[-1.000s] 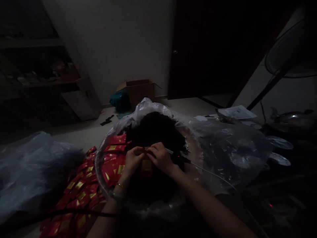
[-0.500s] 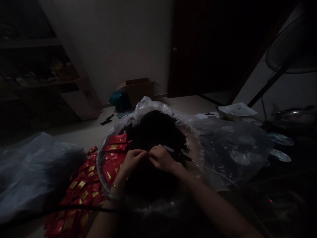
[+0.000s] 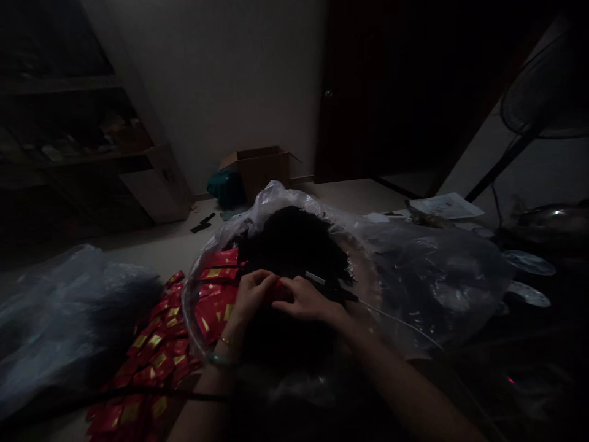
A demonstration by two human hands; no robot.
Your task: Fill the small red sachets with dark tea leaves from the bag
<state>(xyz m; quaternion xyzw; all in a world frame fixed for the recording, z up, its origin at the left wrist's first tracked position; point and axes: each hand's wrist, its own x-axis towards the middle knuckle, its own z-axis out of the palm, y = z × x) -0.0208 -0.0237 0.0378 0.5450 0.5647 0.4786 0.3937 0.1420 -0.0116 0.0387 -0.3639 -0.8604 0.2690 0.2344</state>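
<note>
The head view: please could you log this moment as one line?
Left hand: pinching red sachet | Right hand: same sachet, beside corded pen-like tool | Nearby: dark heap, plastic bag, red-gold sachets

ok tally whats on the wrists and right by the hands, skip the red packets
hands, left hand and right hand: 2
gold bracelet: 1
pale green bangle: 1
corded pen-shaped tool: 1
total: 5
</note>
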